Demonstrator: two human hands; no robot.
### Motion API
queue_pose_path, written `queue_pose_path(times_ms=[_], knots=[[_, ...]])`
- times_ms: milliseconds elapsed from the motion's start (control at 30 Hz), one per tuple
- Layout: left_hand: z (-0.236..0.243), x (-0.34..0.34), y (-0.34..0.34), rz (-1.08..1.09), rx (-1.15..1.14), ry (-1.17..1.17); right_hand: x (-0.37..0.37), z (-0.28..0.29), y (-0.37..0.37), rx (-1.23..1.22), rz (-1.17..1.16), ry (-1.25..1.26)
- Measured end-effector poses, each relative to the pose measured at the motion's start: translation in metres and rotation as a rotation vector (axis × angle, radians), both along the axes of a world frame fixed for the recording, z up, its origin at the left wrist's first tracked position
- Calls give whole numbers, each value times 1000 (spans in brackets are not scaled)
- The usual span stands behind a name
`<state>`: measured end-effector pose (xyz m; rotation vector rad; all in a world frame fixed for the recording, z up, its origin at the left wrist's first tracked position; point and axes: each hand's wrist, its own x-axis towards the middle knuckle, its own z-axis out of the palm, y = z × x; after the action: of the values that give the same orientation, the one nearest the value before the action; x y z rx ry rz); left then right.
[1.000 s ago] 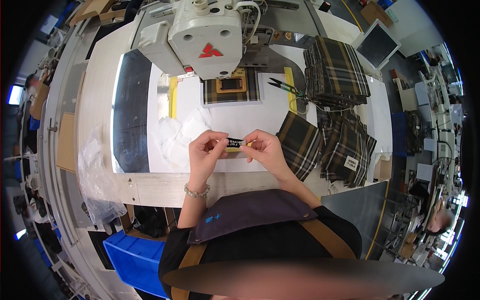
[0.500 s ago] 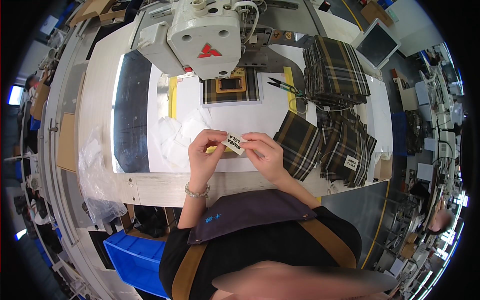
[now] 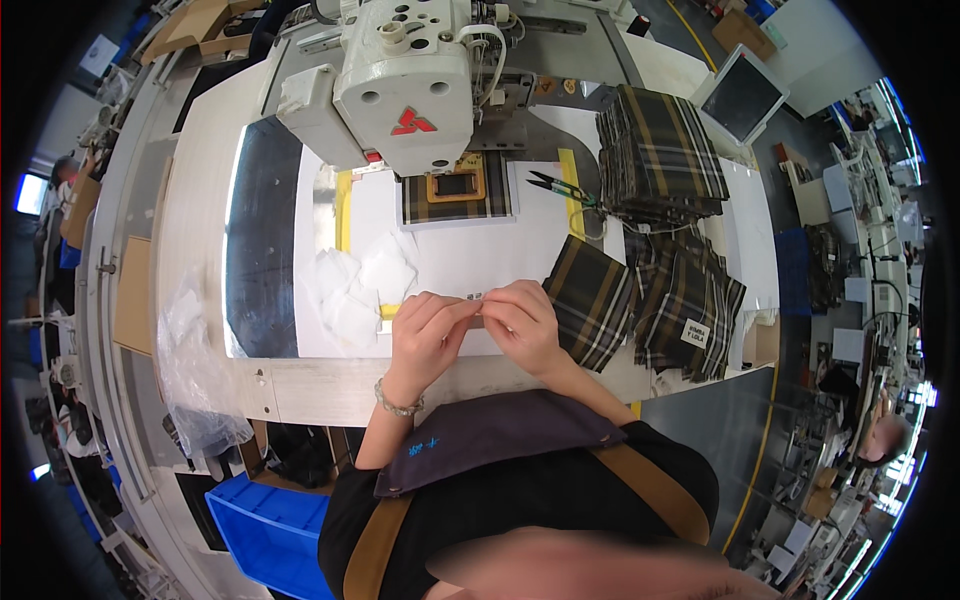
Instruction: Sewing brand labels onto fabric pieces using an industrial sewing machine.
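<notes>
My left hand (image 3: 428, 335) and my right hand (image 3: 524, 325) meet over the front of the table, fingertips pinched together. Between them is a small white label (image 3: 474, 296) with dark print; only a sliver shows, the rest being folded or hidden by my fingers. To the left lies a loose pile of white labels (image 3: 365, 275). Beyond my hands, the white sewing machine (image 3: 400, 85) has its yellow clamp frame (image 3: 434, 186) resting on a plaid fabric piece (image 3: 425, 212). Near my right hand lies another plaid piece (image 3: 592, 298).
On the right stands a tall stack of plaid pieces (image 3: 660, 150), with green-handled thread snips (image 3: 562, 188) beside it. Nearer are plaid pieces with a white label (image 3: 697, 333) on top. A clear plastic bag (image 3: 195, 370) hangs at the left edge above a blue crate (image 3: 265, 525).
The label's printed face, visible earlier, has turned or folded away, leaving a sliver. My fingertips have come closer together. The whole view has shifted slightly.
</notes>
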<state>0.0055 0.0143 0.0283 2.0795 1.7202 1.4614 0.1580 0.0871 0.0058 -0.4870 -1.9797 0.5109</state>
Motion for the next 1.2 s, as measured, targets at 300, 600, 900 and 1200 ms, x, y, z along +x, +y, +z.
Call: queue_pose_path(times_ms=[300, 600, 900, 1200], knots=[[-2, 3, -9, 30, -21, -386, 8, 5, -4, -663, 95, 61], [-3, 0, -11, 8, -84, -427, 6, -2, -8, -815, 224, 269], [3, -1, -9, -8, -122, -353, 10, 8, -5, -582, 143, 71], [-4, 3, -11, -28, -315, -448, 21, -14, -5, -171, -7, -237]])
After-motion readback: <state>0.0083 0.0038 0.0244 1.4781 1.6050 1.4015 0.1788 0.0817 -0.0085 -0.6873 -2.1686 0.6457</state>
